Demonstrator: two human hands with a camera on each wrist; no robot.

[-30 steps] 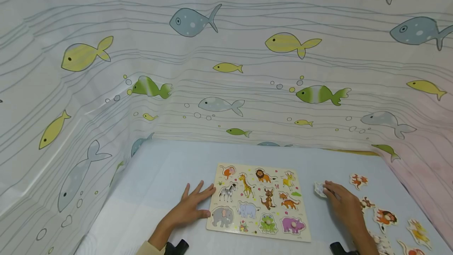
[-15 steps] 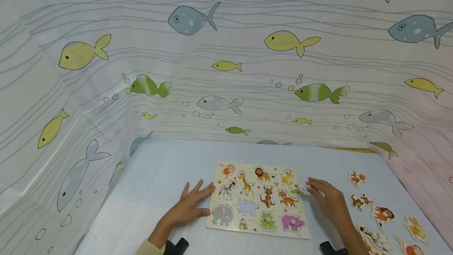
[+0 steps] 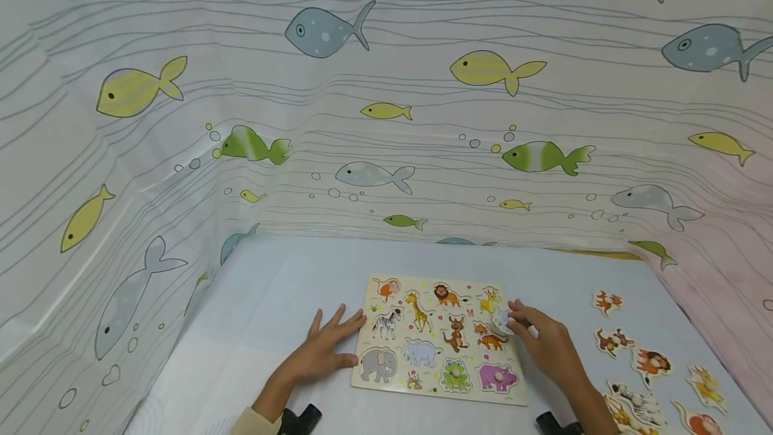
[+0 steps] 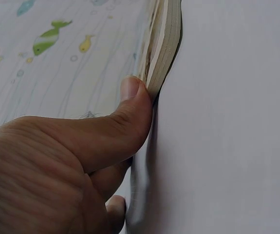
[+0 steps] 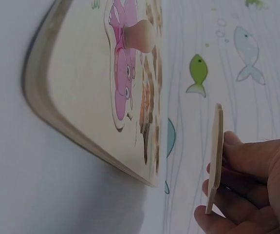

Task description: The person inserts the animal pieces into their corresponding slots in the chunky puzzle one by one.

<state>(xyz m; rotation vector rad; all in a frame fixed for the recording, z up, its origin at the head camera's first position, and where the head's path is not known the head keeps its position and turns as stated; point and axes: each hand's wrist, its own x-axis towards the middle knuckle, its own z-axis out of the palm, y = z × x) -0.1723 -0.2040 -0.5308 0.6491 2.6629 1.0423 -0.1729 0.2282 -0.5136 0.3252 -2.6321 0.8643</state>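
A wooden animal puzzle board [image 3: 425,387] lies flat on the table in the head view. My left hand [image 3: 320,354] has its fingers spread beside the board's left edge; in the left wrist view its thumb [image 4: 130,105] touches that edge. My right hand [image 3: 546,341] pinches a pale bluish puzzle piece [image 3: 500,321] over the board's right side, near the tiger picture [image 3: 490,339]. In the right wrist view the piece [image 5: 214,158] is seen nearly edge-on, upright between thumb and fingers, so its animal cannot be made out. A purple hippo piece [image 5: 122,83] with a round knob sits in the board.
To the right lie several loose pieces, among them a lion [image 3: 652,361], a zebra [image 3: 637,403], a monkey [image 3: 614,341] and a yellow animal [image 3: 706,384]. A fish-printed curtain [image 3: 423,146] hangs behind the white table [image 3: 290,274].
My right hand has moved left with the pale piece, from the table beside the board to over the board's right side. The left hand stays in place.
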